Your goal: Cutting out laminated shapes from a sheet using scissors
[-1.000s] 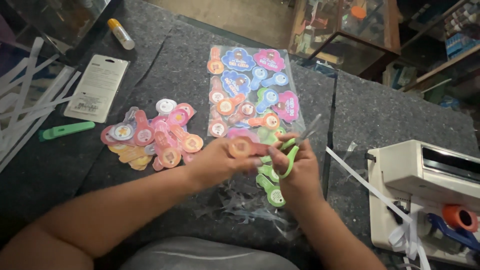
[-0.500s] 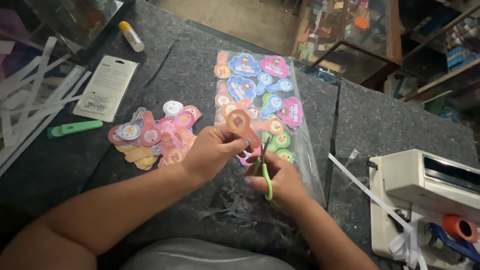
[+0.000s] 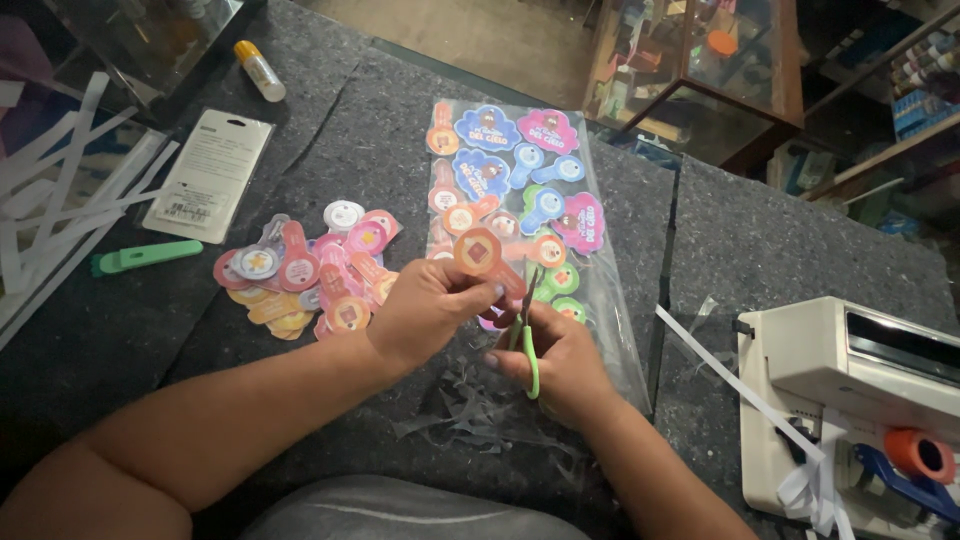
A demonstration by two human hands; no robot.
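My left hand [image 3: 428,308] pinches an orange round-headed sticker cut-out [image 3: 478,251] and holds it upright above the dark table. My right hand [image 3: 556,358] grips green-handled scissors [image 3: 527,318], whose blades point up at the cut-out's lower right edge. Behind both hands lies a clear laminated sheet [image 3: 520,190] printed with blue, pink, orange and green shapes. A heap of finished cut-outs [image 3: 305,265] sits just left of my left hand. Clear plastic trimmings [image 3: 480,405] lie under my wrists.
A white laminating machine [image 3: 860,380] with an orange tape roll [image 3: 918,452] stands at the right edge. At left lie a green utility knife [image 3: 140,257], a white packaging card [image 3: 208,172], white paper strips [image 3: 60,200] and a glue stick [image 3: 258,68]. Glass cabinets [image 3: 700,70] rise behind.
My left hand lifted the orange cut-out and turned it upright. My right hand swung the scissors from pointing right to pointing up beside the cut-out; in the last half second little moved.
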